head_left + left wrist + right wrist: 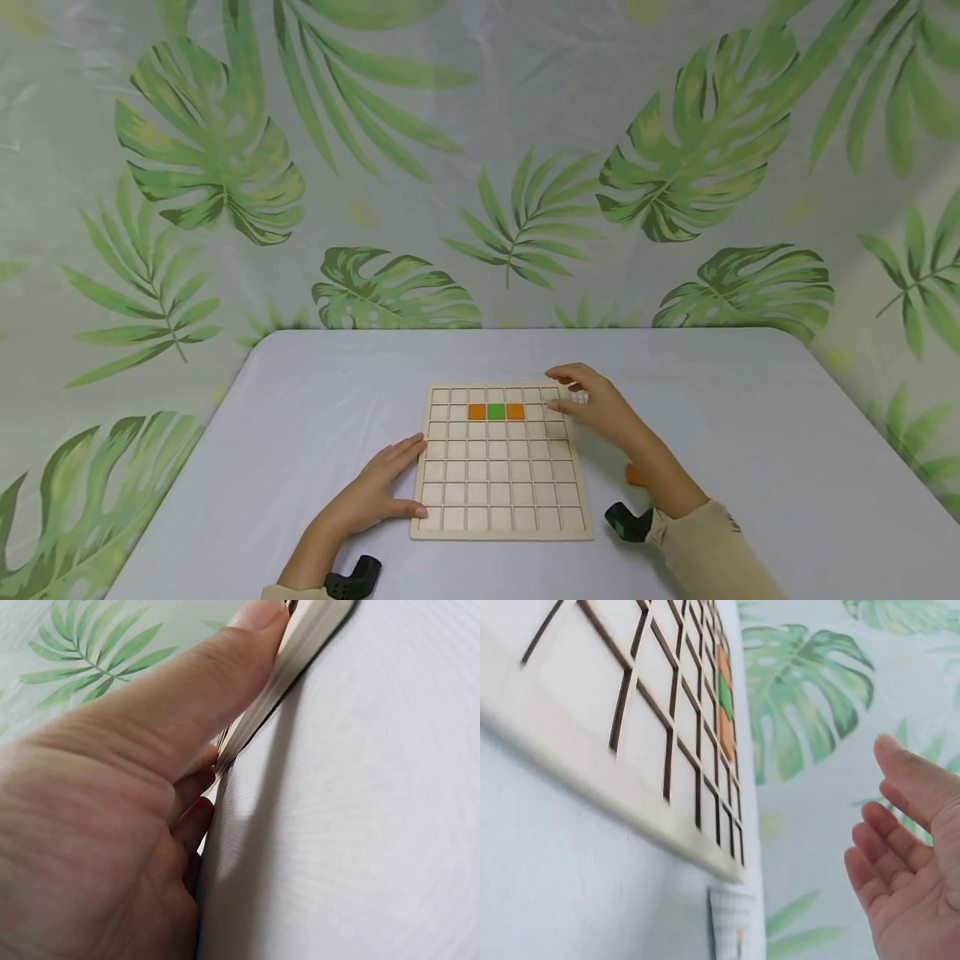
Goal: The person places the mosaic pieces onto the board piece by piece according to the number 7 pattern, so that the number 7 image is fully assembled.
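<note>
A wooden grid board [477, 472] lies on the white table. In its second row from the far side sit an orange tile [477, 412], a green tile [496, 412] and another orange tile [515, 412], side by side. My left hand [378, 486] rests along the board's left edge, thumb on the near part of the rim and fingers extended farther up; the left wrist view shows the thumb [259, 613] against the edge. Over the far right corner is my right hand [600, 408], its fingers apart and gently bent with nothing between them, also seen in the right wrist view [915, 862].
Beside the right forearm lies an orange piece [636, 475], partly covered by the arm. A small gridded item [731, 922] stands just past the board's right edge, mostly behind the hand in the head view. Black devices [630, 522] are worn on both wrists. A leaf-patterned cloth hangs behind.
</note>
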### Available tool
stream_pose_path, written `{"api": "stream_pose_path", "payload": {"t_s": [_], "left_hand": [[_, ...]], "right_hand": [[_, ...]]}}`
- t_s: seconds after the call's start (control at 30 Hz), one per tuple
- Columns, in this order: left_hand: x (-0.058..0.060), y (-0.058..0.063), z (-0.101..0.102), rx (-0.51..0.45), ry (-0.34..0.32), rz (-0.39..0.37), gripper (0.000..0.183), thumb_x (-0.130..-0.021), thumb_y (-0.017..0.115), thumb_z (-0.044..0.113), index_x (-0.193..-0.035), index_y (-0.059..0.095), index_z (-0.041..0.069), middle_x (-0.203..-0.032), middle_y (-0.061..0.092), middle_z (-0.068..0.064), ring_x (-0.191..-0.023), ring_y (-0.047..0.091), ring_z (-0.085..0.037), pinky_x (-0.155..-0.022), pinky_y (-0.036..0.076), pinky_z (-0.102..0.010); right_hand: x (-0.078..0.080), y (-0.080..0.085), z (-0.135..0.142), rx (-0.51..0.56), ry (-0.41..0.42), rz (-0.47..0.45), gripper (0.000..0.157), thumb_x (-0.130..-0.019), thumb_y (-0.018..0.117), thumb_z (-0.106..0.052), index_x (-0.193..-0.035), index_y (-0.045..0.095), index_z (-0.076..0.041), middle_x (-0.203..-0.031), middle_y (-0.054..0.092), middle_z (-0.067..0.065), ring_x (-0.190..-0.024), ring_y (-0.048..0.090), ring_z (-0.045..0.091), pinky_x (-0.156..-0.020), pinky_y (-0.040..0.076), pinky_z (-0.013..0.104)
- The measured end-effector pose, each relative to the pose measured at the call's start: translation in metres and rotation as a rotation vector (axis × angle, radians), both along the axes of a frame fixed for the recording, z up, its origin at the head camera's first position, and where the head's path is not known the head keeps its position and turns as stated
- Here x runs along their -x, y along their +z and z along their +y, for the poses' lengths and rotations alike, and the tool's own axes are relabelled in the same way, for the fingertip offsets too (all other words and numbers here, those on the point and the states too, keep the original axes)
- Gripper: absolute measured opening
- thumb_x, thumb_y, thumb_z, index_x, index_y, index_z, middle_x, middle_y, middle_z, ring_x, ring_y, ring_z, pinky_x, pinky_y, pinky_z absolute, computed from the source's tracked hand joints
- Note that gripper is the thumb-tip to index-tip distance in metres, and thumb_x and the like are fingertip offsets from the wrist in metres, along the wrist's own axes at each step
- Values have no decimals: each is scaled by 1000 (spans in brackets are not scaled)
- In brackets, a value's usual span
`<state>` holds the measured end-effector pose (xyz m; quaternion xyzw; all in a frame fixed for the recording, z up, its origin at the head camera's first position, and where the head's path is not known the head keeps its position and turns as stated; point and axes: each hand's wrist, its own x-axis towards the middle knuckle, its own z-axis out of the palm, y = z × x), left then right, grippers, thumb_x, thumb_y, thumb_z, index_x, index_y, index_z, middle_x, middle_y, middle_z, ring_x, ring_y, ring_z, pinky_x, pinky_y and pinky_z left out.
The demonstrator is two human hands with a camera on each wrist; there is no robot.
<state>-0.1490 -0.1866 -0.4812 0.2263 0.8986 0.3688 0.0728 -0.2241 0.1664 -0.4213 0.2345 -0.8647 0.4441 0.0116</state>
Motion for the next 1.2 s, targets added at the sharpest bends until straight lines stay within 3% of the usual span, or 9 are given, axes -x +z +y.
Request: {"api": "stream_pose_path", "payload": {"t_s": [0.27, 0.43, 0.67, 0.9, 1.07, 1.2], "left_hand": [[0, 0, 0, 10, -4, 10, 97, -63, 71, 52, -140, 32, 7, -146, 24, -6, -132, 17, -32, -105, 11, -52], [0, 1, 0, 6, 3, 0, 97, -63, 71, 52, -140, 32, 7, -146, 24, -6, -132, 16, -32, -105, 11, -52], [0, 1, 0, 4, -7, 10, 97, -63, 71, 51, -140, 32, 6, -146, 24, -7, -132, 17, -32, -105, 10, -51], [-1, 1, 0, 0, -1, 6, 97, -63, 71, 51, -140, 32, 7, -146, 24, -6, -132, 16, -32, -105, 10, -51], [-1, 0, 0, 0, 5, -3, 97, -63, 71, 51, -140, 32, 7, -146, 24, -5, -132, 16, -33, -105, 9, -52], [-1, 0, 0, 2, 5, -4, 97, -62, 71, 51, -140, 32, 7, -146, 24, -6, -132, 16, -33, -105, 9, -52]], "right_hand": [[-22, 0, 47, -62, -91, 78, 46, -80, 68, -24, -122, 53, -11, -118, 52, 6, -105, 49, 33, -87, 42, 49], [-36, -11, 73, -112, -151, 49, 49, -80, 67, -28, -122, 52, -7, -118, 52, 10, -104, 49, 32, -85, 43, 50], [-50, -29, 99, -164, -183, -10, 46, -79, 68, -21, -119, 53, -2, -114, 54, 13, -100, 51, 30, -84, 44, 46], [-56, -42, 116, -205, -206, -96, 41, -77, 71, -21, -112, 58, -3, -111, 56, 13, -100, 52, 31, -84, 43, 45], [-56, -46, 120, -253, -214, -63, 28, -77, 71, -17, -101, 63, -7, -107, 56, 8, -99, 52, 27, -81, 45, 30], [-54, -44, 118, -260, -212, -82, 27, -78, 70, -20, -102, 62, -9, -107, 56, 7, -98, 52, 27, -80, 46, 37]]}}
